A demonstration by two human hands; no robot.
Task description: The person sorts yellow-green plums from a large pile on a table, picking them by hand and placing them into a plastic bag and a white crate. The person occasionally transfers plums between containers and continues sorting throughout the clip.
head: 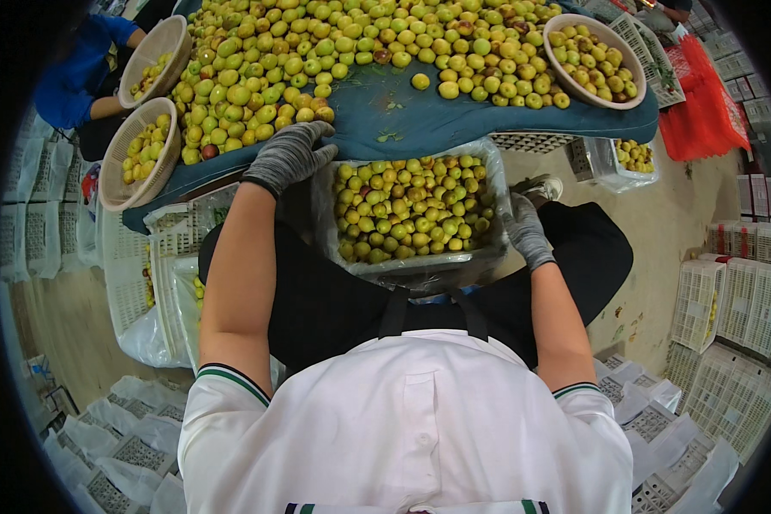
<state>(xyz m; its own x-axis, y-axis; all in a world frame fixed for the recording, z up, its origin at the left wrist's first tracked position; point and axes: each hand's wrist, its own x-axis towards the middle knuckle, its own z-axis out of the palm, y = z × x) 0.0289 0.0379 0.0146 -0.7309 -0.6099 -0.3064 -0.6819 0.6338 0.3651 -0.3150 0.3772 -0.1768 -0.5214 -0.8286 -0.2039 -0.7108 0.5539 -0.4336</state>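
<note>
My left hand (292, 154), in a grey knitted glove, rests at the near edge of the table covered with blue-green cloth (417, 122), its fingers beside a heap of green-yellow jujubes (244, 83). Its fingers are apart; whether one touches a fruit I cannot tell. My right hand (527, 228), gloved alike, is at the right rim of a plastic-lined crate (498, 186) full of jujubes (414, 212), its fingers against the liner. Whether they grip it is unclear. The crate stands between my knees, below the table's edge. A lone jujube (420, 81) lies on the cloth.
Round plastic baskets with jujubes stand at the table's left (112, 160) and right (639, 70). A person in a blue top (77, 70) sits at the far left. Red plastic crates (700, 109) are at right; stacked white crates (739, 302) stand at lower right, and lined crates behind me.
</note>
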